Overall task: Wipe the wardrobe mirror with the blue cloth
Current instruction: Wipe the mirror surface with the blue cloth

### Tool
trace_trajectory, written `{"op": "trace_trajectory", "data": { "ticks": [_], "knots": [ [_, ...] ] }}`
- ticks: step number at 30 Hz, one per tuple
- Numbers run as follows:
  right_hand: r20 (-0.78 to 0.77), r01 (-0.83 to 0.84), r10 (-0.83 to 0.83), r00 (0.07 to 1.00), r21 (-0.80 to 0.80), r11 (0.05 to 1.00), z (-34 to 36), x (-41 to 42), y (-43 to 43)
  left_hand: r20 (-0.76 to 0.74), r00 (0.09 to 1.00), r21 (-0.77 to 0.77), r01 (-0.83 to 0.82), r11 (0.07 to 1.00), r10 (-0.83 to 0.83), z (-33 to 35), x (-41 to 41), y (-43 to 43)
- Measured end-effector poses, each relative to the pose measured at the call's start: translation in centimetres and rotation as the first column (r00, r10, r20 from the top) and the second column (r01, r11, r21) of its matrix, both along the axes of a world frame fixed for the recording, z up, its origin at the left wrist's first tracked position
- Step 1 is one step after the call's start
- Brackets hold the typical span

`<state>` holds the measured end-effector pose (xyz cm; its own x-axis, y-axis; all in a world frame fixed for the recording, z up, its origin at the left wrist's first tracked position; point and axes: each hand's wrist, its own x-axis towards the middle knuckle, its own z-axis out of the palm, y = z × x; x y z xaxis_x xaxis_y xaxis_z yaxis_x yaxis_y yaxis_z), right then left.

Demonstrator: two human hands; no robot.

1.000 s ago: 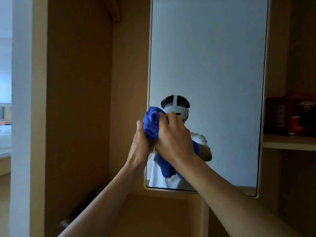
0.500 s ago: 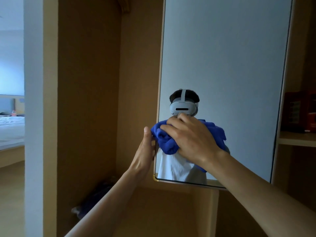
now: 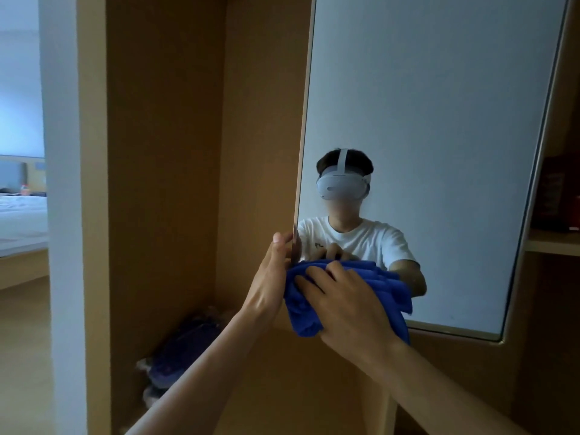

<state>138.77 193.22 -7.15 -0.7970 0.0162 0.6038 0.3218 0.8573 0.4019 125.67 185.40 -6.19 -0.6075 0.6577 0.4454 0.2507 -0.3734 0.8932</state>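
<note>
The tall wardrobe mirror (image 3: 433, 105) fills the upper right, framed in light wood, and reflects a person in a white shirt wearing a headset. My right hand (image 3: 342, 302) presses the bunched blue cloth (image 3: 303, 312) flat against the mirror's lower left corner, with part of the cloth spreading out to the right behind my fingers. My left hand (image 3: 271, 274) grips the mirror's left edge just above the cloth, thumb on the front side of the frame.
A wooden wardrobe compartment (image 3: 163, 152) opens to the left of the mirror, with dark bagged bundles (image 3: 179, 350) on its floor. A shelf (image 3: 552, 243) with dark red items sits at the right. A white post (image 3: 59, 215) and a bed (image 3: 18, 224) lie far left.
My right hand has slid the blue cloth down the mirror, from head height in the reflection to the lower left corner. My left hand has moved down along the mirror's edge with it.
</note>
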Motion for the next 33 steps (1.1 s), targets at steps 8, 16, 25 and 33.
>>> {"op": "trace_trajectory", "data": {
  "ticks": [8, 16, 25, 33],
  "knots": [
    [-0.142, 0.048, -0.032, 0.989, 0.109, 0.993, 4.5, 0.2, 0.3, 0.035, 0.999, -0.039, -0.002, 0.999, 0.004, -1.2, 0.7, -0.2],
    [-0.151, 0.007, 0.014, 0.988, 0.137, 0.991, 5.3, 0.6, 1.5, -0.019, 1.0, -0.041, -0.008, 0.999, 0.007, -1.7, 0.3, 0.1],
    [-0.058, -0.023, 0.025, 0.998, 0.041, 0.999, 0.0, 1.7, 1.9, -0.083, 0.983, -0.035, -0.168, 0.985, 0.165, -2.3, 1.3, 1.1],
    [-0.285, 0.087, -0.047, 0.957, 0.129, 0.988, 8.0, 4.6, 3.8, -0.143, 0.97, -0.048, -0.206, 0.977, 0.198, -1.3, 2.8, 1.5]
  ]
}}
